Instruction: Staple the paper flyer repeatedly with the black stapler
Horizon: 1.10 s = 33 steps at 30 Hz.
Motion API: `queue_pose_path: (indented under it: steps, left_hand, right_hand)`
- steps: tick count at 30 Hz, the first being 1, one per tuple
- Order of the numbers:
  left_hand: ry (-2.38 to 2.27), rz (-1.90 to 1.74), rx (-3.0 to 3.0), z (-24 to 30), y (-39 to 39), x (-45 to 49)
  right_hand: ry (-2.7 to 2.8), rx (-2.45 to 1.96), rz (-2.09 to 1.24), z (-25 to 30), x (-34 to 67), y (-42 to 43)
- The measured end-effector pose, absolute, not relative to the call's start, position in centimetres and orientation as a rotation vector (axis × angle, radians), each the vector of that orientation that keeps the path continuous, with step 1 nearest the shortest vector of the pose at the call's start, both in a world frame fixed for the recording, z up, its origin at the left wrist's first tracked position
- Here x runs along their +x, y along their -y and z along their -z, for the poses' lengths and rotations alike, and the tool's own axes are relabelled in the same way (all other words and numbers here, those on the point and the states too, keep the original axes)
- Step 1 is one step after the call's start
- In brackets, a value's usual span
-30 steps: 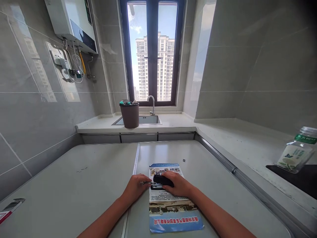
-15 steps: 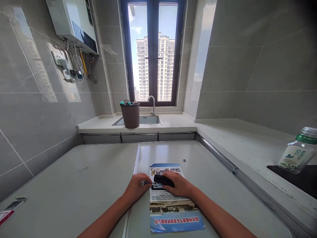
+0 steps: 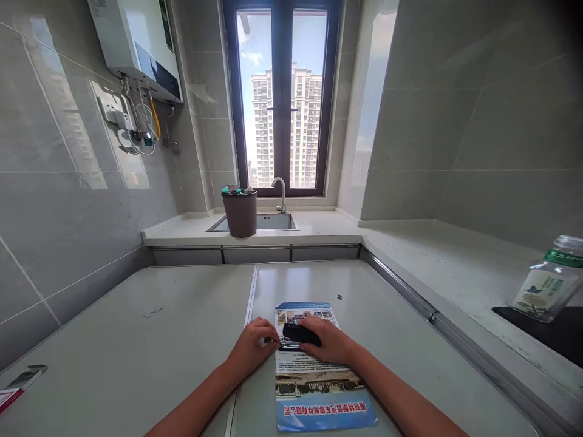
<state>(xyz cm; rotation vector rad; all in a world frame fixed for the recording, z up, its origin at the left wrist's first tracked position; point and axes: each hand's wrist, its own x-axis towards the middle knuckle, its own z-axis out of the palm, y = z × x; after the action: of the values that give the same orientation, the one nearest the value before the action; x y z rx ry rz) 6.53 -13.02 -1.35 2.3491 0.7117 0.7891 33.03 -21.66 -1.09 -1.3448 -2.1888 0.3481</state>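
Note:
A black stapler (image 3: 299, 332) lies on its long side across a printed leaflet (image 3: 324, 415), its metal parts facing me. Around the stapler's right end, my right hand (image 3: 330, 342) is closed. My left hand (image 3: 251, 347) pinches a thin metal rod (image 3: 268, 340) at the stapler's left end, just off the leaflet's left edge. Whether the rod is still joined to the stapler is hard to make out. Beyond the leaflet, a small dark strip (image 3: 339, 297), perhaps staples, rests on the white surface.
The white table panel (image 3: 182, 315) has a seam left of the leaflet. At its far left lies a red-and-white package (image 3: 18, 388). A clear jar (image 3: 546, 282) stands on the right ledge. Farther back are a brown bucket (image 3: 240, 213), a sink (image 3: 277, 223) and a faucet (image 3: 283, 197).
Both hands keep the same grip, with the left fingers shifted only very slightly at the metal rod. The whole view has moved a little downward in the picture.

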Motion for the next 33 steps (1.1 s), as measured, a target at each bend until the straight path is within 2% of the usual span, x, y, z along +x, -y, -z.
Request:
queue_pose_path:
  steps: [33]
  left_hand:
    - [-0.713, -0.804, 2.370, 1.05, 13.65, 6.73]
  right_hand:
    - [2.205, -1.340, -0.337, 1.28, 33.15, 21.41]
